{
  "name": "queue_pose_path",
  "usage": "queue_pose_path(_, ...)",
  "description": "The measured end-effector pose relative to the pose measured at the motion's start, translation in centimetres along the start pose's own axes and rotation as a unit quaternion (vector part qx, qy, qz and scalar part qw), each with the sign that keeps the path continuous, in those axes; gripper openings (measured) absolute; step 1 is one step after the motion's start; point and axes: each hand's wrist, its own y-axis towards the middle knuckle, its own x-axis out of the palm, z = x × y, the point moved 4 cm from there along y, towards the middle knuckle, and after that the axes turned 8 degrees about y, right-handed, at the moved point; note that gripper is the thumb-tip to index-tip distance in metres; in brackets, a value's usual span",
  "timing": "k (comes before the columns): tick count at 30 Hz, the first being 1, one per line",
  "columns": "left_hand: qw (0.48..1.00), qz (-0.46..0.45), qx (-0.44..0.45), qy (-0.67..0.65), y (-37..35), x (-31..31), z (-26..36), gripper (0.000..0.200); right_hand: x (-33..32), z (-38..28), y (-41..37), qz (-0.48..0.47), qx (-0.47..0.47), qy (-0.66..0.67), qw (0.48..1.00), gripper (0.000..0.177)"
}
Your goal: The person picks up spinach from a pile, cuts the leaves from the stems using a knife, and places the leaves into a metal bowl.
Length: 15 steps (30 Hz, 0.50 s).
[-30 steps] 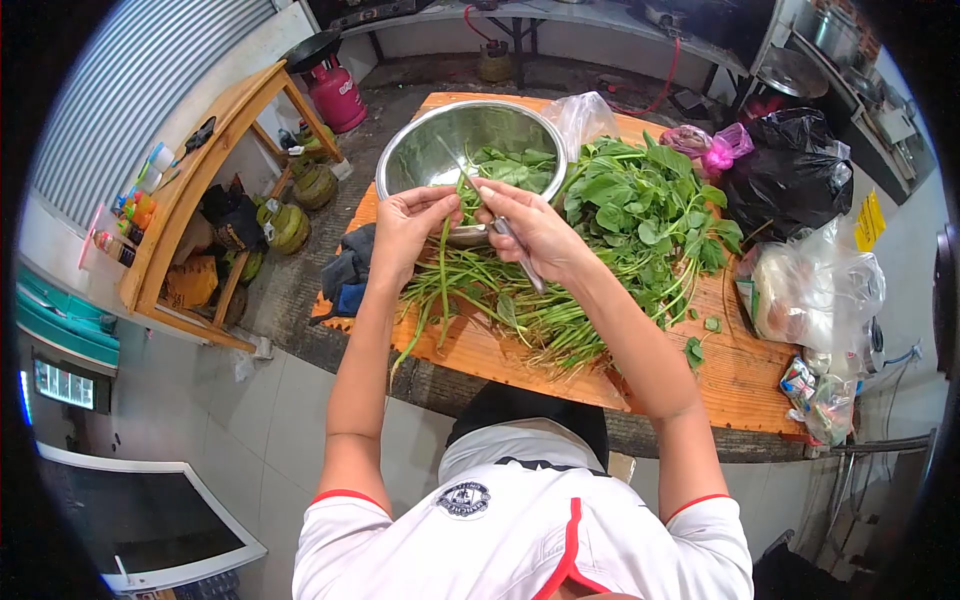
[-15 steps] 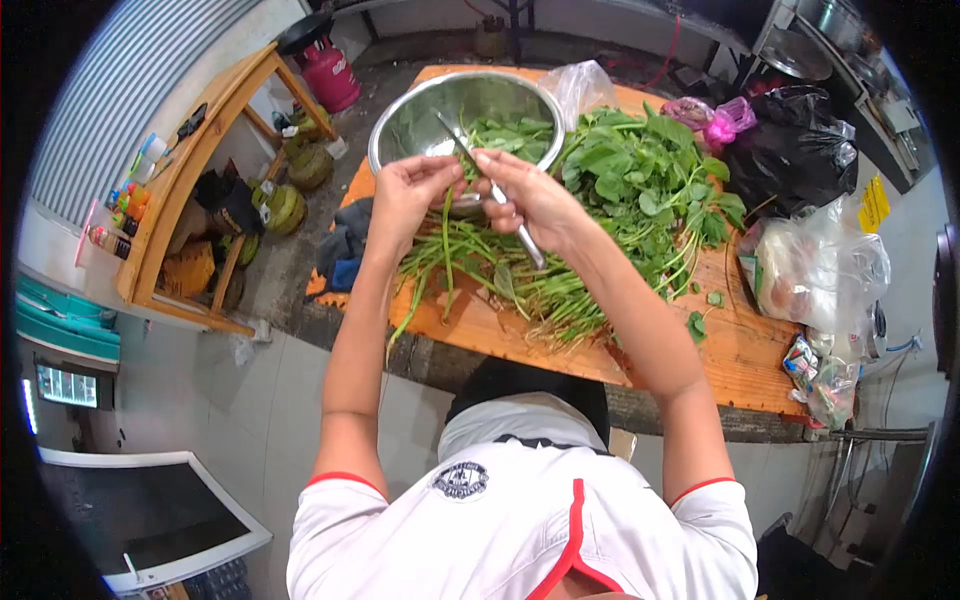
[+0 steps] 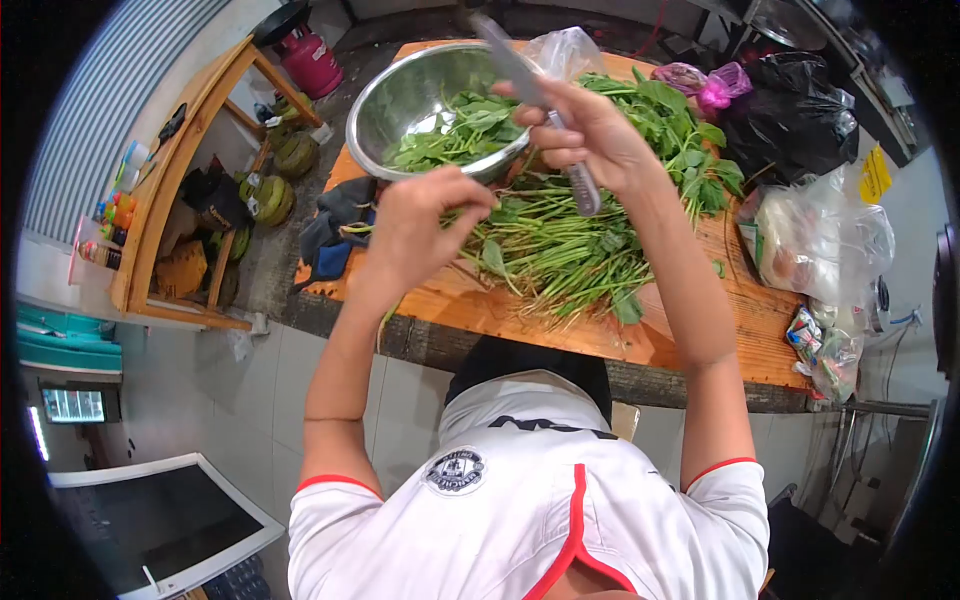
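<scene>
My right hand (image 3: 600, 135) grips a knife (image 3: 515, 72), its blade pointing up and left over the rim of the steel bowl (image 3: 360, 130). Below that bowl, my left hand (image 3: 425, 215) is closed with its fingertips pinched together; whatever they may hold is hidden. Cut green leaves (image 3: 465, 130) lie inside the bowl. A heap of leafy greens (image 3: 570, 245) covers the middle of the table, stems toward me and leaves toward the back right. One thin stem (image 3: 387, 318) shows by my left forearm.
The wooden table (image 3: 740, 340) carries a dark cloth (image 3: 335, 230) at left. On its right are a black plastic bag (image 3: 785, 125), a pink bag (image 3: 718, 88) and clear bags (image 3: 820, 245) with contents. A wooden shelf (image 3: 190, 130) and a pink gas cylinder (image 3: 310, 62) stand to the left.
My hands have come apart. The right one lifted the knife up and to the right, while the left dropped slightly toward me. The long stem that hung from my left hand is no longer there.
</scene>
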Motion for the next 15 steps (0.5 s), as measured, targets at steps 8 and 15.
queue_pose_path(8,0.987,0.023,0.045,0.152,-2.7,4.0,0.3,0.03,4.1,-11.1,-15.5,-0.078,-0.249,-0.07,0.963,0.054)
queue_pose_path(15,0.987,-0.088,0.064,0.122,-3.4,5.1,1.0,0.025,4.4,-15.4,-25.0,-0.151,-0.382,-0.138,0.901,0.053)
